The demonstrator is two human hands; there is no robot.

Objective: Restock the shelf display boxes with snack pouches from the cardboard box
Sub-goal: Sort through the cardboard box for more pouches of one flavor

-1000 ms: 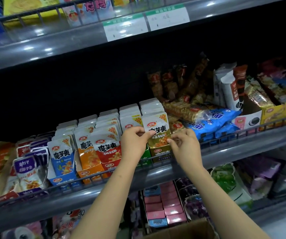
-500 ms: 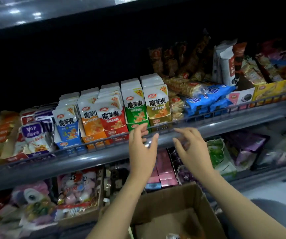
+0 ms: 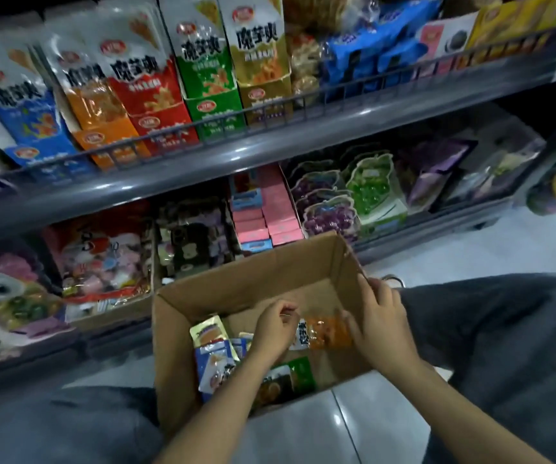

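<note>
The open cardboard box [image 3: 236, 286] stands on the floor between my knees. An orange snack pouch [image 3: 328, 331] lies inside it. My left hand [image 3: 275, 329] has curled fingers on the pouch's white left end. My right hand [image 3: 378, 324] grips its right end, next to the box's right wall. Several more pouches lie in the box, blue and gold ones [image 3: 213, 346] at the left and a green one [image 3: 295, 376] near the front. On the shelf above, the display boxes stand in a row: blue [image 3: 35, 152], orange [image 3: 109, 139], red [image 3: 164, 125], green [image 3: 218, 112], gold [image 3: 266, 98], all holding upright pouches.
A wire rail [image 3: 303, 102] fronts the upper shelf. The lower shelf holds candy bags [image 3: 102, 262], pink packs [image 3: 276, 212] and grape-shaped packs [image 3: 330, 212] just behind the box. My knees in dark trousers [image 3: 504, 329] flank the box on a white tiled floor [image 3: 337, 426].
Both hands left the gold display box on the shelf and dropped into the cardboard box, where they now hold the orange pouch. The view tilted down.
</note>
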